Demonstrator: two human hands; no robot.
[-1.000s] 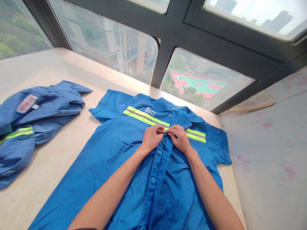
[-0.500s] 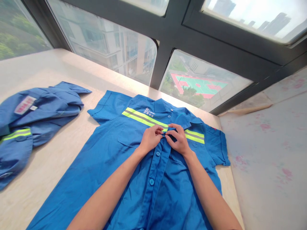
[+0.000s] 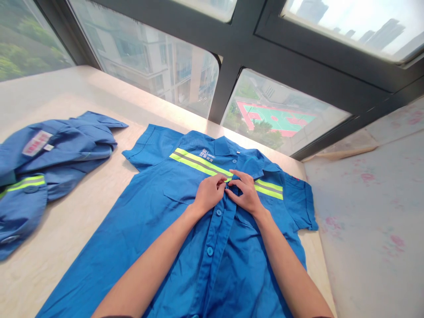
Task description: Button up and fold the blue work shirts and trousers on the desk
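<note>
On the sunny windowsill (image 3: pixel 96 207), the blue work shirt (image 3: pixel 179 181) lies face up, its long button strip (image 3: pixel 214 232) running between the left hand (image 3: pixel 208 192) and right hand (image 3: pixel 247 192), equally near, both nearly closed, pinching it (a fiddly spot).

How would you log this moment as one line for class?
blue shirt: spread front-up on ledge | left hand: at front placket | right hand: same spot | second blue garment: rumpled, left of shirt

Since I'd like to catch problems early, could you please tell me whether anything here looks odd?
The flowered wall covering has a brownish, uneven edge near the window frame, possibly peeling. The left garment lies crumpled, unlike the spread shirt. I see no spill.
</note>
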